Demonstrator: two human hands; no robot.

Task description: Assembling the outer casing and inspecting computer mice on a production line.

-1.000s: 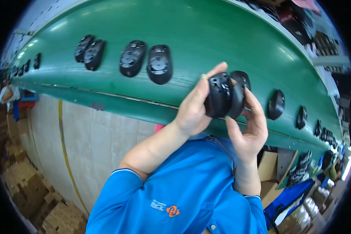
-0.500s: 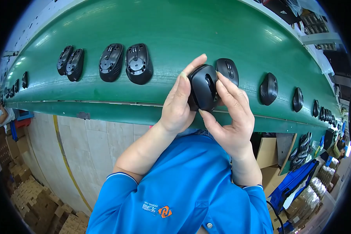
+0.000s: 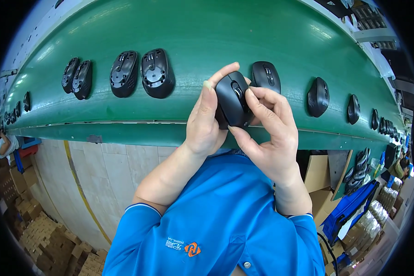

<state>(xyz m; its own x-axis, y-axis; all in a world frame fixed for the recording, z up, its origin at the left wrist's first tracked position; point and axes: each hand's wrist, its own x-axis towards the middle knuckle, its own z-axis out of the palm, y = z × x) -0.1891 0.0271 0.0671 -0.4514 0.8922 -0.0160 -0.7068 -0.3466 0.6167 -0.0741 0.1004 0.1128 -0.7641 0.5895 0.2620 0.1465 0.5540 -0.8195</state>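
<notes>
Both of my hands hold one black computer mouse [image 3: 228, 102] above the near edge of the green bench, its top cover and wheel slot facing up. My left hand [image 3: 204, 115] wraps its left side, with the thumb and a finger along the shell. My right hand [image 3: 276, 129] pinches its right side, fingertips by the wheel slot and thumb at the lower end. Just beyond my right fingers a covered black mouse [image 3: 266, 76] lies on the bench. Left of my hands are two mice without top covers, a nearer one [image 3: 156, 73] and another [image 3: 123, 75].
The green bench [image 3: 207, 32] runs across the view. Further coverless mice [image 3: 82, 79] lie to the left; covered mice [image 3: 318, 97] line up to the right. Below right are a lower shelf with dark mouse parts [image 3: 358, 172] and cardboard [image 3: 317, 174]. Boxes [image 3: 50, 239] stack on the floor at left.
The held mouse has turned so that its top and wheel slot show more. My right fingers have shifted toward the slot. The mice on the left appear slightly further left.
</notes>
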